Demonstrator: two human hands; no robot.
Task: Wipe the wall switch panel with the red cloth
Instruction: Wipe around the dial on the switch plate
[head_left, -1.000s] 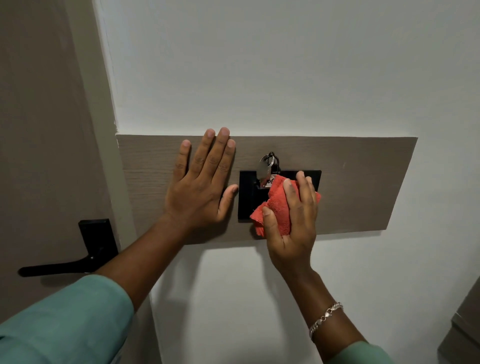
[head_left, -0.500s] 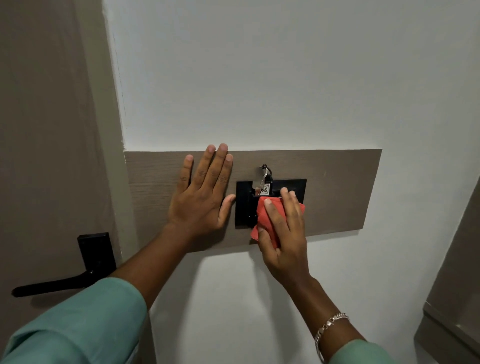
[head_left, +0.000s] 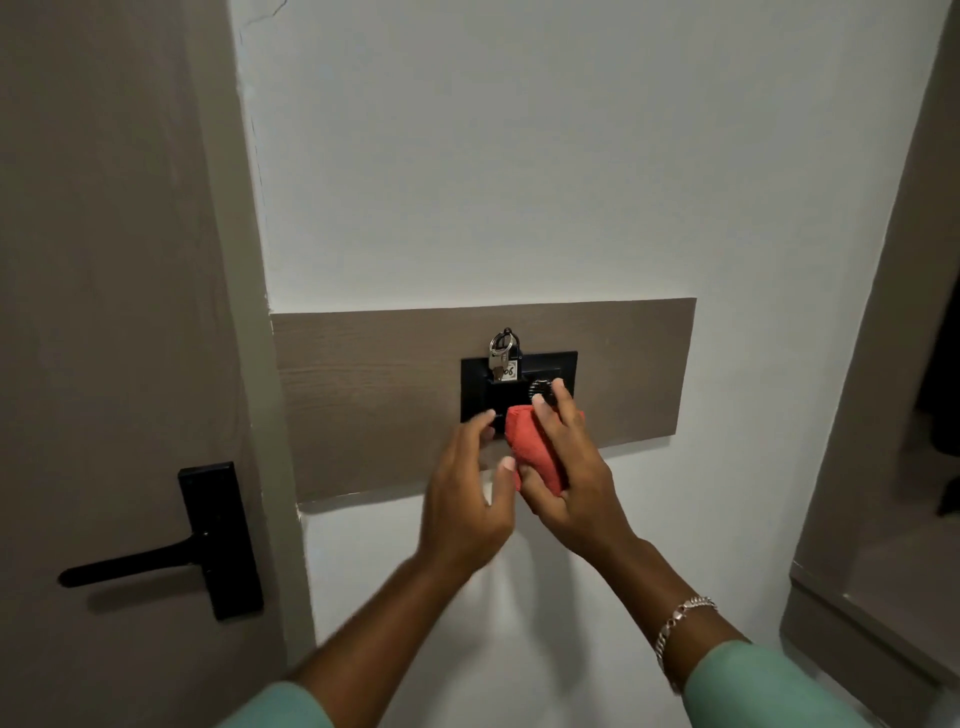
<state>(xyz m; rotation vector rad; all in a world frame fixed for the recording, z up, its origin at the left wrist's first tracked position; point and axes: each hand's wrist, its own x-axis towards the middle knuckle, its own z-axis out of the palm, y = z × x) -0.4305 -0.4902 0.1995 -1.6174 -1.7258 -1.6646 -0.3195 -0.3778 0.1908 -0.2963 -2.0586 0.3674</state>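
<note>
The black switch panel (head_left: 475, 387) is set in a brown wooden board (head_left: 363, 395) on the white wall. A key ring with a tagged key (head_left: 503, 356) hangs at the panel's top, and a round dial (head_left: 539, 388) shows on its right half. My right hand (head_left: 566, 483) is shut on the bunched red cloth (head_left: 532, 449), held just below and in front of the panel's lower edge. My left hand (head_left: 467, 499) hovers off the wall beside the cloth, fingers apart, thumb near the cloth's left side. The panel's lower right part is hidden by my right hand.
A brown door with a black lever handle (head_left: 171, 556) stands at the left. A dark doorway or cabinet edge (head_left: 883, 467) runs down the right side. White wall (head_left: 519, 156) surrounds the board.
My left hand has lifted off the wooden board and moved right toward the cloth. My right hand with the cloth has dropped from the panel's face to its lower edge. The view has pulled back.
</note>
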